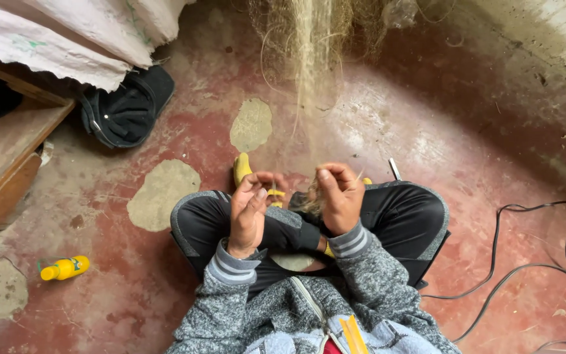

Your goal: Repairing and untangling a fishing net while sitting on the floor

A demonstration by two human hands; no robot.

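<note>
I sit cross-legged on a red floor. A bundle of pale straw-like fibres runs from the far wall down toward my hands. My right hand is closed around a tuft of these fibres. My left hand is raised beside it, fingers curled, pinching thin strands next to a small yellow piece. The two hands are close together above my black-trousered knees. A yellow sock shows just beyond my left hand.
A yellow bottle lies on the floor at left. A black cap sits near a wooden bench covered by a white sack. Black cables trail at right. A small dark-handled tool lies by my right knee.
</note>
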